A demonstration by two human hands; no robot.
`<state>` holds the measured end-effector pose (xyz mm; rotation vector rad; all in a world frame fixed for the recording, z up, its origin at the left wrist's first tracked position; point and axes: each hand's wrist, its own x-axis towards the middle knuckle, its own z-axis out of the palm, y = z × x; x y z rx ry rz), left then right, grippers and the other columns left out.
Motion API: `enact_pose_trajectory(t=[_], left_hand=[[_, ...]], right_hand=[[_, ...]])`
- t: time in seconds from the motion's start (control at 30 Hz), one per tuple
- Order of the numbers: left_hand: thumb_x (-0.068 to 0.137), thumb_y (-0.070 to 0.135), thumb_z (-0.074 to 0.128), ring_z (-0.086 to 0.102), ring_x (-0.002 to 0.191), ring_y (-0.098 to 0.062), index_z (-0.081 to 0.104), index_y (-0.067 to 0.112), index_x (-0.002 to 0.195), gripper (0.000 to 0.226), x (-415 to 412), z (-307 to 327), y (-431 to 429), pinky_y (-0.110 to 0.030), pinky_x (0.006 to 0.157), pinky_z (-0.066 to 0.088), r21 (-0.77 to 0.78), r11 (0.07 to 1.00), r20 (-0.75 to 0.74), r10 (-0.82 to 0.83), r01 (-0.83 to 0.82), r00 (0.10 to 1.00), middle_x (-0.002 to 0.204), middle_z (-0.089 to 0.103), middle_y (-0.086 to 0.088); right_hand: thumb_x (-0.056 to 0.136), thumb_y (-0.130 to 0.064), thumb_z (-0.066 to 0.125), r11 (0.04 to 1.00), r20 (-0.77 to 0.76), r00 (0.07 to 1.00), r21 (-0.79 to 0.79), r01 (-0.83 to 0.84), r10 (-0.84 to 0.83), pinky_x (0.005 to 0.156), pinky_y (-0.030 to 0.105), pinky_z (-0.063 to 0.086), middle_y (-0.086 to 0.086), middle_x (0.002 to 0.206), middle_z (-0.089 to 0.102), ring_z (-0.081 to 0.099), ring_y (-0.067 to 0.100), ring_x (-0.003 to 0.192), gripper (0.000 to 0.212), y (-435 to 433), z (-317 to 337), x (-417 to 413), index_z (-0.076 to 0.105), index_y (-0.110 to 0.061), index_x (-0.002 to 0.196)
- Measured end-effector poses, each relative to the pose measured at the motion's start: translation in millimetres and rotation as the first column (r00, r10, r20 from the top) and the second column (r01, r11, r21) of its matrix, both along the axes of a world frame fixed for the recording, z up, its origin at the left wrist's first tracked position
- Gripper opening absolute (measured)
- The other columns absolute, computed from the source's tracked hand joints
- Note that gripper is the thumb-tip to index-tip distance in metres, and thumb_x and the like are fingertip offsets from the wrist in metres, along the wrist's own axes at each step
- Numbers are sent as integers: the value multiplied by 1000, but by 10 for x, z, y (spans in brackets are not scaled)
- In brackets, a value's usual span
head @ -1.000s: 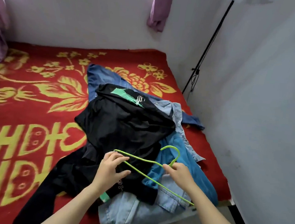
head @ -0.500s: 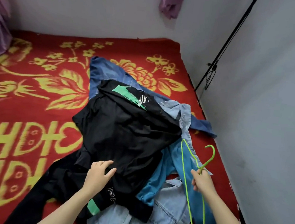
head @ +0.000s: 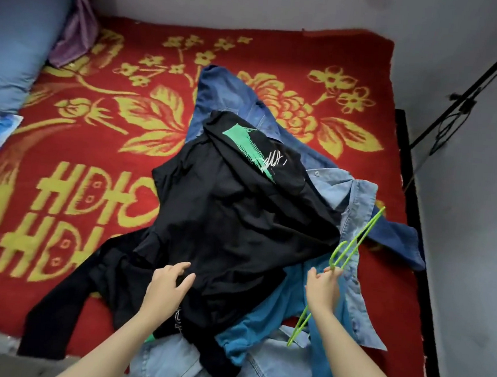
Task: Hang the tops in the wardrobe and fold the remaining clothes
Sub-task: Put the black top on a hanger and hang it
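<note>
Head view of a clothes pile on a bed covered by a red blanket (head: 65, 266) with a yellow floral and lettered pattern. A black top (head: 239, 217) with a green brush-stroke print lies uppermost, spread over the middle of the pile, one long sleeve trailing toward the near left edge of the bed. Beneath it lie a dark blue denim shirt (head: 230, 97) on the far side, a light blue denim shirt (head: 356, 197) on the right, a teal garment (head: 276, 309) and a pale denim garment (head: 271, 374) at the near edge. The left hand (head: 168, 283) rests on the lower part of the black top, fingers loosely extended on the fabric and thumb apart; no fold is visibly pinched. The right hand (head: 322, 289) pinches a green wire hanger (head: 344, 243) at its neck between thumb and fingertips, holding it above the light blue shirt and teal garment, just right of the black top; one arm of the hanger points up and to the right, the other passes below the wrist. A blue pillow (head: 14, 51) and a purple cloth (head: 80, 11) occupy the far left corner. A black pole (head: 472, 93) leans against the grey wall on the right.
</note>
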<state>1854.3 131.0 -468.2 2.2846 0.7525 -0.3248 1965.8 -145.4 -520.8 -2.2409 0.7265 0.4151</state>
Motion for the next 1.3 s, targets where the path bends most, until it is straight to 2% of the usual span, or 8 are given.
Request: enact_pose_trajectory(t=[0.27,0.4,0.67,0.77,0.87,1.03,1.17,1.3], left_hand=[[93,25,56,42,115,-18,55,17,127,35,49,-87,26,-33,96,35,51,995,-99,91,-87,991,111,59,-3],[93,24,56,44,114,-16,55,17,127,36,110,-148,64,-32,94,35,56,992,-113,115,-109,987,113,60,-5],[93,25,56,38,107,-7,55,20,127,35,114,-248,46,-20,85,28,30,997,-80,67,-65,995,104,57,6],[94,25,55,41,108,-8,55,21,126,33,46,-212,96,-21,85,29,21,997,-100,80,-78,992,105,57,7],[94,26,54,43,109,-9,56,22,124,30,-18,-181,142,-22,85,30,2,996,-123,88,-88,989,104,57,9],[93,24,55,47,107,-10,59,22,119,26,-73,-175,144,-23,85,32,-21,996,-94,85,-87,992,100,57,12],[92,20,57,53,104,-12,63,21,112,21,-153,-185,83,-24,85,36,-43,995,-70,85,-88,994,97,59,9],[92,19,57,55,98,-8,64,20,110,19,-75,-92,23,-21,81,35,-101,990,-1,97,-97,995,96,59,10]], right_hand=[[93,-37,52,985,57,983,12,172,-173,68,39,35,21,108,46,55,41,91,40,119,-431,332,41,1,102],[90,-35,58,975,50,977,95,200,-205,85,43,39,24,117,47,51,40,104,38,158,-630,717,42,-2,101],[87,-34,63,878,-98,890,149,455,-445,90,42,38,25,138,40,48,40,119,71,250,-968,1211,28,1,137],[87,-25,63,858,-169,879,202,473,-445,83,40,45,23,125,53,59,36,88,64,247,-1016,1226,31,2,136],[89,-14,59,828,-213,875,286,482,-435,50,31,41,18,98,57,45,17,48,50,208,-1019,1247,40,4,131],[85,0,55,842,-154,886,276,463,-436,37,22,37,10,79,54,43,17,51,25,162,-984,1272,62,3,108],[87,-4,54,895,-26,926,249,371,-377,67,27,38,7,84,58,54,24,79,19,232,-736,997,68,-2,99],[86,5,53,843,26,933,438,312,-359,54,21,33,4,67,50,41,13,57,19,176,-348,615,64,4,101]])
